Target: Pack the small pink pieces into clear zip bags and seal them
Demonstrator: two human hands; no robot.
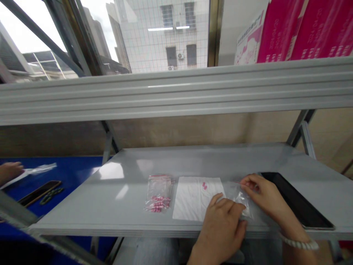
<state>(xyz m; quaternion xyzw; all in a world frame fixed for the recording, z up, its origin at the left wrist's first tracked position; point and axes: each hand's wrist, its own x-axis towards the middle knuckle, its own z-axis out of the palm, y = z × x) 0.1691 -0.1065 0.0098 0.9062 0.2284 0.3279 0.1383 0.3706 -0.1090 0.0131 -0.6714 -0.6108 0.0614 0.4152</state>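
My right hand (261, 195) pinches the upper edge of a clear zip bag (242, 198), which lies on the grey shelf and has something whitish inside that I cannot make out. My left hand (224, 224) rests with its fingers apart over the lower right corner of a white sheet (190, 200), its index fingertip by the bag. A few small pink beads (204, 185) lie on the sheet's upper part. To the left of the sheet are clear zip bags (159, 187) with pink beads (158, 203) gathered at the bottom.
A dark tablet (296, 198) lies beside my right forearm. An upper shelf beam (176, 95) crosses in front, with pink boxes (300, 33) on it. Leftward, another person's hand (11, 172) holds plastic over a blue table (74, 173) with a phone (38, 192).
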